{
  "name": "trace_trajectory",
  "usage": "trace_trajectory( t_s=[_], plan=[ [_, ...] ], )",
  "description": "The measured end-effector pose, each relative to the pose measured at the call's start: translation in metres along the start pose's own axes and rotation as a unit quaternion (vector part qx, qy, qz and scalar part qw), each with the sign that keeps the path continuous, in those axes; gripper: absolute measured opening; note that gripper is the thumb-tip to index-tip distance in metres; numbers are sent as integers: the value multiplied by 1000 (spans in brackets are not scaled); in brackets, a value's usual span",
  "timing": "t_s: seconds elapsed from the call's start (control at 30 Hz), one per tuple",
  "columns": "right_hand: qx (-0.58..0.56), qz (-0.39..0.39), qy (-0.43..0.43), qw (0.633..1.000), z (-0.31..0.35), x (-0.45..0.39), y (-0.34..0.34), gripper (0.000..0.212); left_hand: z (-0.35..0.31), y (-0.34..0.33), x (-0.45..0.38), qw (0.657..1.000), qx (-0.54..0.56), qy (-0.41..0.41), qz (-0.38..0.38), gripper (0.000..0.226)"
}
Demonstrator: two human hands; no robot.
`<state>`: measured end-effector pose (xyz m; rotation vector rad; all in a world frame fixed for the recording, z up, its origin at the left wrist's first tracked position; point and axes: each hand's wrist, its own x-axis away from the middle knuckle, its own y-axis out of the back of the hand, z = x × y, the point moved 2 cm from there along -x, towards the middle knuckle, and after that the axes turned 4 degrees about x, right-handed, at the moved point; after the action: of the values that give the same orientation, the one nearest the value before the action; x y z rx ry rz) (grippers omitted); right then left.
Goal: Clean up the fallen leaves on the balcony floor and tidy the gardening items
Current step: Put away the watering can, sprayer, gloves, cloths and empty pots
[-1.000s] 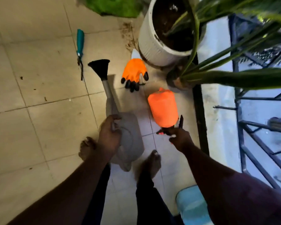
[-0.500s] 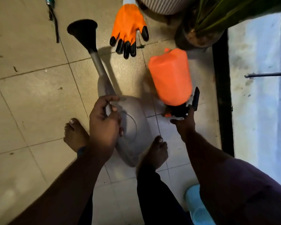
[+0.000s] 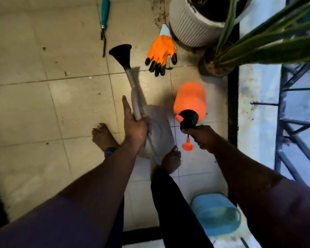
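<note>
A grey watering can [image 3: 157, 129] with a black rose head [image 3: 121, 52] is off the tiled floor in front of my feet. My left hand [image 3: 134, 126] grips it at the base of the spout, index finger stretched out. My right hand [image 3: 202, 137] holds the black pump top of an orange spray bottle [image 3: 190, 101], which is raised and tilted. An orange glove [image 3: 161, 52] with black fingertips lies on the tiles beyond. A teal-handled hand tool [image 3: 104, 18] lies at the far left.
A white ribbed pot [image 3: 190, 31] and a smaller pot [image 3: 215, 67] with long green leaves stand at the far right. A dark metal railing [image 3: 290, 122] runs along the right edge. A light blue bucket [image 3: 217, 213] sits by my right leg. Soil specks dot the tiles.
Both hands have lifted their items: the spray bottle now hangs upright-tilted from my right hand, and the watering can has risen with my left hand shifted onto the spout base.
</note>
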<state>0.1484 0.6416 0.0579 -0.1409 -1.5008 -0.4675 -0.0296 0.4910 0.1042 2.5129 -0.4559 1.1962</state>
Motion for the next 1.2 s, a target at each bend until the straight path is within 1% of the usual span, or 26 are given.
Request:
trace_trajectory(
  t_s=[0.03,0.07,0.13,0.17,0.2,0.23,0.3,0.33,0.37,0.4,0.43,0.47,0.53,0.63,0.73,0.83,0.9,0.97,1.0,1.03,1.07,1.1,1.2],
  plan=[
    [3,15,-13,1000,12,27,0,50,-10,12,9,999,13,29,-6,90],
    [1,38,-27,999,25,56,0,51,-26,25,23,998,27,53,-10,81],
    [-17,68,-49,996,47,105,-1,44,-56,46,49,998,19,59,0,39],
    [-14,74,-61,995,59,138,-3,43,-79,63,68,998,16,54,5,23],
    [-5,79,-74,994,73,172,-7,45,-100,81,86,999,12,52,7,16],
    [-2,75,-82,994,87,205,-13,48,-124,99,103,999,10,50,9,13],
    [-12,85,-85,993,117,260,-24,52,-159,130,128,999,4,51,17,14],
    [-10,87,-75,993,134,289,-33,49,-178,148,136,999,0,47,19,16],
    [-11,87,-60,994,146,312,-43,43,-193,164,144,999,-3,44,19,22],
    [0,76,-42,996,168,333,-56,37,-217,184,148,999,-1,41,21,30],
    [10,58,-31,998,182,344,-66,36,-231,195,149,999,6,39,25,33],
    [10,38,-12,999,189,349,-75,38,-241,199,152,999,15,39,25,33],
    [-6,14,41,999,235,368,-100,44,-288,225,150,998,44,34,5,29],
    [-43,35,96,994,310,397,-139,46,-357,257,136,997,64,16,-31,22],
    [-66,49,134,988,392,404,-167,43,-423,281,100,993,88,17,-76,20],
    [-52,53,176,982,478,392,-186,31,-487,297,47,988,106,6,-109,21],
    [-22,34,236,971,544,370,-193,30,-532,303,-1,984,124,8,-130,21],
    [30,43,299,953,607,354,-196,42,-574,309,-44,978,143,14,-154,23],
    [45,48,311,948,642,349,-197,49,-600,312,-69,976,149,16,-160,23],
    [57,40,318,945,673,348,-197,56,-623,315,-89,975,153,17,-161,23],
    [64,10,318,946,706,346,-195,61,-648,319,-111,974,159,22,-161,21],
    [56,-14,323,945,738,345,-193,60,-673,321,-130,973,167,25,-160,20],
    [27,-47,300,952,830,340,-189,23,-754,323,-180,972,184,21,-143,18]
  ],
)
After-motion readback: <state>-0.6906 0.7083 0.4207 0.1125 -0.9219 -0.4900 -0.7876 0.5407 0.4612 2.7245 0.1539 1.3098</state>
